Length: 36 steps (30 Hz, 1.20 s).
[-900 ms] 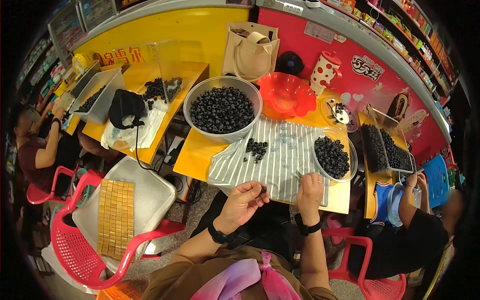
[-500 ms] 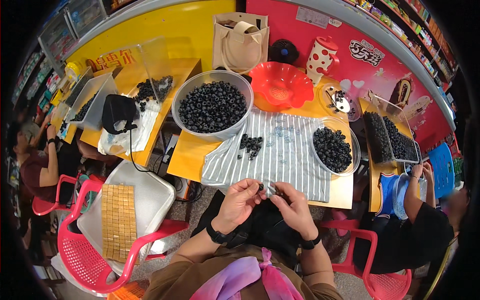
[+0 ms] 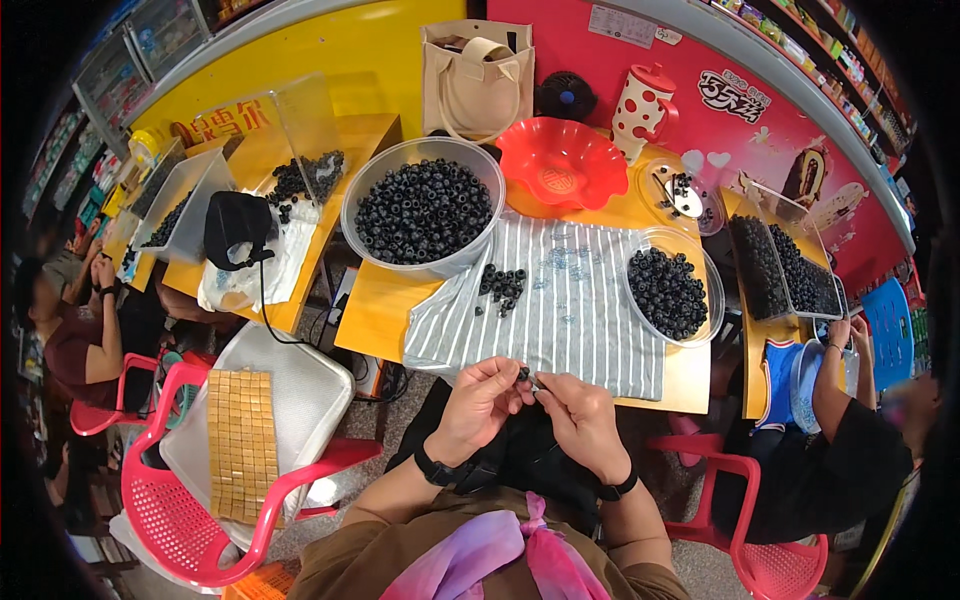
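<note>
Head view: the right hand (image 3: 585, 418) is no longer reaching over the near right part of the striped cloth (image 3: 610, 345), as it was doing most of a second ago; it is now meeting the left hand (image 3: 482, 405) just off the cloth's near edge. By contrast, the left hand is staying roughly where it was, still presenting a small black piece. That change is probably shifting the work from picking up at the cloth to two-handed handling of a single piece — a judgement from the hands' positions.

The left hand is closing thumb and forefinger on the black ring-shaped piece (image 3: 523, 374), which is sitting just short of the cloth's near edge; its other fingers are curling loosely. The right hand is pinching too, thumb against bent forefinger, apparently on a thin greyish bit (image 3: 538, 384) too small to identify. Whether that bit is touching the ring-shaped piece, I cannot tell.

More black pieces are lying about the cloth: a small pile (image 3: 502, 288) is resting on its left part, a large clear tub (image 3: 440, 270) is standing at its far left corner, and a smaller clear bowl (image 3: 717, 300) is standing at its right edge — both well filled. Tiny bluish clear bits (image 3: 567, 262) are lying scattered on the cloth's far middle.
</note>
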Motion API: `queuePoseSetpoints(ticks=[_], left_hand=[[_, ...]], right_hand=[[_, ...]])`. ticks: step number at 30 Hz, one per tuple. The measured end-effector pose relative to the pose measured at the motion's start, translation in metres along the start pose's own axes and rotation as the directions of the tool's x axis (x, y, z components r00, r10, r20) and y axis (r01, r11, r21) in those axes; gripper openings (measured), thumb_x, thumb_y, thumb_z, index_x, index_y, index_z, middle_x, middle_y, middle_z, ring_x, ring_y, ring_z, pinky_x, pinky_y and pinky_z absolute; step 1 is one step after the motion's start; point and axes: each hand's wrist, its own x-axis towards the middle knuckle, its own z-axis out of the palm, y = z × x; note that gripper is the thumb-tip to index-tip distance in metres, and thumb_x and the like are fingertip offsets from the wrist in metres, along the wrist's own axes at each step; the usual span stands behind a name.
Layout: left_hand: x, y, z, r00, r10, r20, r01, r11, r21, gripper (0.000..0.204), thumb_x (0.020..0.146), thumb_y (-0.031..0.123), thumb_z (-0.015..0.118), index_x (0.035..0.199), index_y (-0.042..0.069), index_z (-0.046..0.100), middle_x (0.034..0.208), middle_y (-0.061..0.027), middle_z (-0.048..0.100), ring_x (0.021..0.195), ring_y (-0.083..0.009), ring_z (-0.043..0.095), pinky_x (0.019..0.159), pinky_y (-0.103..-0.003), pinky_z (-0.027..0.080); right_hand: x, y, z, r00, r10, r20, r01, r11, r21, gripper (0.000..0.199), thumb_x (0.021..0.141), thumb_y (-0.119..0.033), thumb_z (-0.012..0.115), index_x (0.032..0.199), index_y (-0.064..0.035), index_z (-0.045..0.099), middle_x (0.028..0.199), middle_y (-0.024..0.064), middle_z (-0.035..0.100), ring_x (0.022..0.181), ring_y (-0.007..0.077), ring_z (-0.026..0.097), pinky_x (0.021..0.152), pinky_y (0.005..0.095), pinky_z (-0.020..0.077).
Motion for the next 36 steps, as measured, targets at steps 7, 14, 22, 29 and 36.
queuePoseSetpoints(ticks=[7,14,22,29,36], left_hand=[[0.0,-0.002,-0.002,0.994,0.11,0.019,-0.112,0.986,0.122,0.012,0.089,0.009,0.063,0.098,0.0,0.063,0.086,-0.0091,0.065,0.073,-0.0167,0.063,0.062,-0.024,0.048],[0.0,0.004,-0.005,0.989,0.097,0.107,-0.113,0.982,0.15,0.012,0.087,0.007,0.065,0.096,0.0,0.064,0.084,-0.0087,0.066,0.071,-0.0166,0.064,0.061,-0.023,0.049],[-0.002,0.008,0.002,0.997,0.024,0.074,-0.036,0.985,0.171,0.011,0.09,0.009,0.062,0.097,0.001,0.064,0.083,-0.0092,0.066,0.069,-0.0165,0.064,0.059,-0.023,0.05],[0.003,0.004,-0.006,0.983,0.106,0.152,-0.123,0.986,0.114,0.009,0.086,0.001,0.064,0.095,-0.001,0.064,0.086,-0.0106,0.064,0.069,-0.0171,0.062,0.06,-0.023,0.05],[-0.004,0.003,0.009,0.908,0.373,0.193,-0.419,0.771,0.48,0.01,0.084,-0.003,0.065,0.094,-0.001,0.064,0.087,-0.0098,0.062,0.071,-0.0134,0.06,0.062,-0.022,0.05]], right_hand=[[-0.002,-0.001,0.002,1.0,0.016,-0.022,-0.015,0.999,0.047,0.016,0.085,-0.005,0.06,0.099,-0.0001,0.065,0.081,0.017,0.065,0.069,0.0354,0.064,0.057,0.0396,0.0488],[-0.003,0.005,-0.003,0.994,0.075,0.077,-0.093,0.961,0.262,0.016,0.085,-0.005,0.061,0.099,0.0,0.066,0.08,0.0173,0.065,0.07,0.0347,0.064,0.058,0.0381,0.0489],[-0.006,-0.001,0.003,0.998,-0.05,-0.048,0.049,0.999,-0.024,0.017,0.084,-0.005,0.061,0.101,-0.0015,0.063,0.076,0.015,0.062,0.064,0.0336,0.062,0.053,0.0395,0.0469],[-0.008,-0.001,0.01,0.992,-0.078,-0.102,0.076,0.997,-0.019,0.018,0.084,-0.004,0.062,0.102,-0.0002,0.063,0.075,0.015,0.061,0.063,0.0334,0.062,0.052,0.0387,0.047],[-0.013,0.001,0.016,0.989,-0.042,-0.142,0.054,0.995,0.085,0.022,0.082,0.007,0.06,0.104,0.0047,0.062,0.075,0.0164,0.062,0.061,0.0271,0.061,0.054,0.0313,0.046]])
